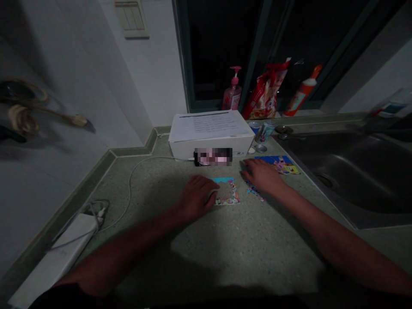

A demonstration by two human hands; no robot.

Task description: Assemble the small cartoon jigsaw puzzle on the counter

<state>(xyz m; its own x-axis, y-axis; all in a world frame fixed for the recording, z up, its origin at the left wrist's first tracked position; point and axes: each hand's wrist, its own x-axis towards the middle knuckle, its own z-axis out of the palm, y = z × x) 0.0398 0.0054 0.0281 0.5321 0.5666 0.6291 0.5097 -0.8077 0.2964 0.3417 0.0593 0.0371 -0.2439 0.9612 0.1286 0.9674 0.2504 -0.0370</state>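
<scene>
On the green speckled counter [144,189], a ring of joined colourful jigsaw pieces [234,200] surrounds a middle in the counter's grey-green tone. My left hand [198,195] lies over the left side of this jigsaw border, thumb and fingers apart, covering part of it. Over a small heap of loose jigsaw pieces [255,192] hovers or rests my right hand [263,174], its fingers stretched out and parted, with nothing visible between them. Just beyond it is a blue card with cartoon figures [285,164], partly hidden by that hand.
A phone [213,157] leans on a white box [210,135] with printed paper on top. Cans [265,131], a pump bottle [232,95], a red bag [267,92] and an orange bottle [302,94] stand behind. Right is a sink [354,171]; left, a power strip [69,244] and cable.
</scene>
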